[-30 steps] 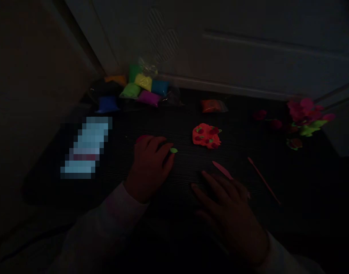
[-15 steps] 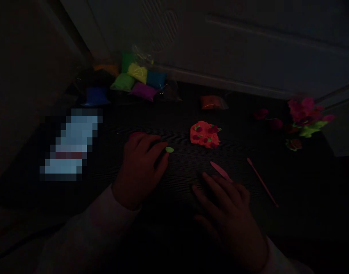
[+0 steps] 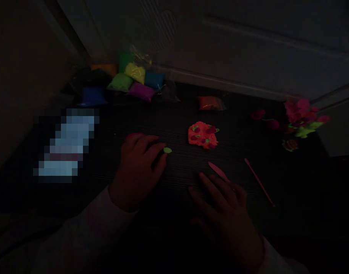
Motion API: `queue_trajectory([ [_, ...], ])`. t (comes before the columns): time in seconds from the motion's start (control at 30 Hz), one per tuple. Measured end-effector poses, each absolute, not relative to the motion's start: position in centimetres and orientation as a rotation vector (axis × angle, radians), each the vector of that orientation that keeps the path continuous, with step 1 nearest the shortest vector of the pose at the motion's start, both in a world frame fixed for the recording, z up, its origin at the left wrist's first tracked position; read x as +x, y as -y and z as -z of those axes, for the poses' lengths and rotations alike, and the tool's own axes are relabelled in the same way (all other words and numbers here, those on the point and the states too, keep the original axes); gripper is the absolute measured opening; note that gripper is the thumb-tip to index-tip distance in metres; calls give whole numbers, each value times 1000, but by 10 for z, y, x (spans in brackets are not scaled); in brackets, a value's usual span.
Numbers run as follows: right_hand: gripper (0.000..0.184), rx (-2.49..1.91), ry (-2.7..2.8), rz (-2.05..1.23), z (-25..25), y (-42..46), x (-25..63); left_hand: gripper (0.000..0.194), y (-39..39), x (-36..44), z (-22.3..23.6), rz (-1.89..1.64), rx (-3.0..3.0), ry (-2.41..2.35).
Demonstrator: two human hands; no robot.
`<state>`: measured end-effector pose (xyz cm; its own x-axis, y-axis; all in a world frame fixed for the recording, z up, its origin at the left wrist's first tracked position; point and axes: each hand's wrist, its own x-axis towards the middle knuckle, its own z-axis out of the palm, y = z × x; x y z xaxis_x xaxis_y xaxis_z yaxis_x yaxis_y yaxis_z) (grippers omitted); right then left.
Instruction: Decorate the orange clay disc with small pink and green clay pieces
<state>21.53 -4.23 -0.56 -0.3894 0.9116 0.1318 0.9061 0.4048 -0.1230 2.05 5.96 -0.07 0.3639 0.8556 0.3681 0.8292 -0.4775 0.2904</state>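
Observation:
The scene is very dark. My left hand (image 3: 138, 167) rests on the dark ribbed mat (image 3: 180, 167), fingers curled loosely, its fingertip touching a small green clay bit (image 3: 167, 150); a red clay piece (image 3: 133, 136) peeks out behind the knuckles. My right hand (image 3: 225, 213) lies flat on the mat with fingers stretched out, holding nothing. A pink clay knife (image 3: 218, 171) lies just beyond its fingertips. An orange clay slab with red and green dots (image 3: 203, 135) sits farther ahead.
A thin pink stick tool (image 3: 258, 182) lies to the right. Several coloured clay bags (image 3: 128, 82) are piled at the back left, an orange bag (image 3: 210, 102) at the back centre. Pink and green clay flowers (image 3: 301, 121) stand at the right. A blurred white object (image 3: 66, 144) lies left.
The view has shifted slightly, so everything sits a little further left. Both hands stay in nearly the same pose on the mat.

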Motion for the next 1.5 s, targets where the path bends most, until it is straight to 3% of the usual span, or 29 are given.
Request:
queue_trajectory([
  [1.07, 40, -1659, 2380, -66, 5, 43, 216, 20, -59, 20, 2, -731, 2544, -1559],
  [1.5, 47, -1648, 2503, 64, 3, 44, 214, 21, -58, 19, 3, -730, 2555, -1536],
])
